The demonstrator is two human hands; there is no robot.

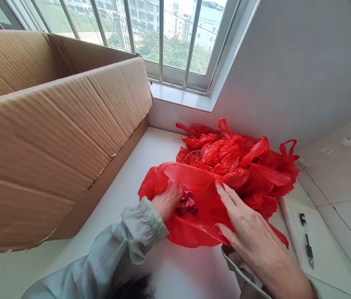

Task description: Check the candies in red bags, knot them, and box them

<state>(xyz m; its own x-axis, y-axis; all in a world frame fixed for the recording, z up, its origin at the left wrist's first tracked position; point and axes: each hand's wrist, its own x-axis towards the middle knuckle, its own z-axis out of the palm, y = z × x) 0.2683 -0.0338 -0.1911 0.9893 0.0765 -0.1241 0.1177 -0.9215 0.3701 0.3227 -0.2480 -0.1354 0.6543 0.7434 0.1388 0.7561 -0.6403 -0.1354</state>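
An opened red plastic bag (200, 236) lies on the white table in front of me, its mouth spread wide. Inside it are small pink-and-dark wrapped pieces (188, 203), too small to make out further. My left hand (168, 199) reaches into the bag with its fingers curled, right beside these pieces. What it grips, if anything, is hidden. With fingers and thumb on either side of the plastic, my right hand (244, 224) holds the right edge of the bag's mouth.
Several crumpled red plastic bags (225, 151) are heaped behind the open one, against the wall. A large open cardboard box (69, 141) stands at the left. On a white surface (321, 245) at the right lies a black pen (309, 251). A barred window (175, 41) is behind.
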